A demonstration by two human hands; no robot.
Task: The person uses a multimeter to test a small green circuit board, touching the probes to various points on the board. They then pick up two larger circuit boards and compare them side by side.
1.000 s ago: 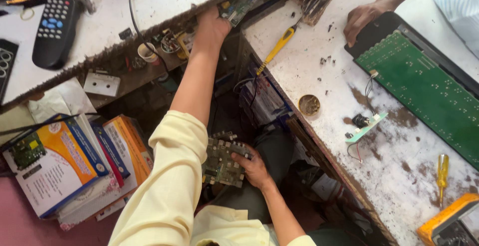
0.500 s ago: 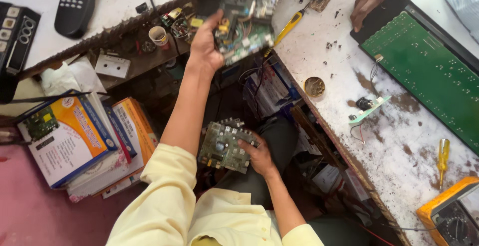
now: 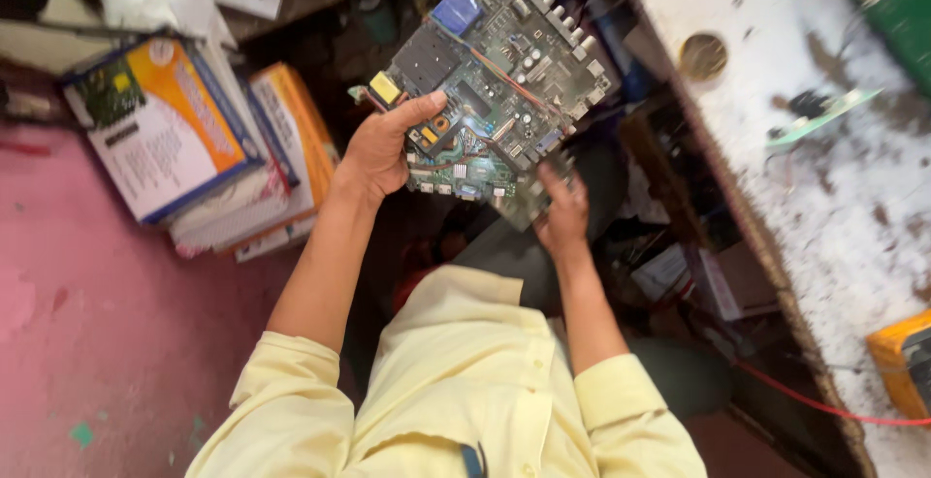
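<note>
A person's left hand (image 3: 380,153) grips a large green printed circuit board (image 3: 495,66) by its lower edge, thumb curled over its face, holding it up in the air beside the edge of a scuffed white workbench (image 3: 776,177). The right hand (image 3: 562,214), fingers closed, holds a smaller, blurred green board (image 3: 529,197) just beneath it. Stacked books (image 3: 194,148) lie on the pink floor (image 3: 97,342).

A pink floor (image 3: 107,342) fills the lower left of the frame, a stack of books (image 3: 194,139) lies at upper left, and a worn, white-topped workbench (image 3: 834,216) with dark stains runs down the right side.
</note>
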